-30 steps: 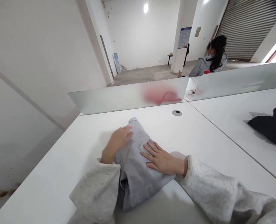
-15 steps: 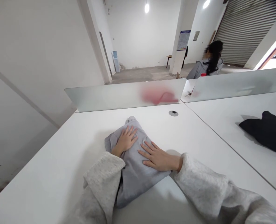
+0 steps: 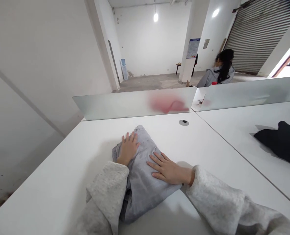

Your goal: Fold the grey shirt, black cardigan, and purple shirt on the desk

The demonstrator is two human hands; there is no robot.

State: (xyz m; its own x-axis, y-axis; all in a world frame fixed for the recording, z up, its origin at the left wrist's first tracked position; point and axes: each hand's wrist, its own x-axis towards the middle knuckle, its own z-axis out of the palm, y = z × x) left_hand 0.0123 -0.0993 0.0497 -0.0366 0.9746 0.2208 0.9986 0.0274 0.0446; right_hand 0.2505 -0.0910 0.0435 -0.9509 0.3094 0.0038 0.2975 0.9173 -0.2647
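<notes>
A folded grey garment [image 3: 145,182], perhaps trousers, lies aslant on the white table [image 3: 54,182]. My left hand [image 3: 129,149] rests flat near its upper left edge, fingers spread and pointing away from me. Lower down on the right side, my right hand [image 3: 166,168] presses on the cloth with its fingers stretched apart. Neither hand grasps the fabric. The left sleeve covers part of the garment's lower left edge, where a dark gap shows between the layers.
A frosted divider [image 3: 115,106] runs along the table's back edge, with a blurred red shape behind it. Black cloth [image 3: 282,142] lies on the adjoining table at right. A round cable hole [image 3: 184,122] sits near the divider. Beyond, a person [image 3: 218,73] sits.
My left hand has shifted slightly left on the garment, its fingers turning more straight ahead. The right hand stays nearly in place on the cloth. The camera view has tilted up a little.
</notes>
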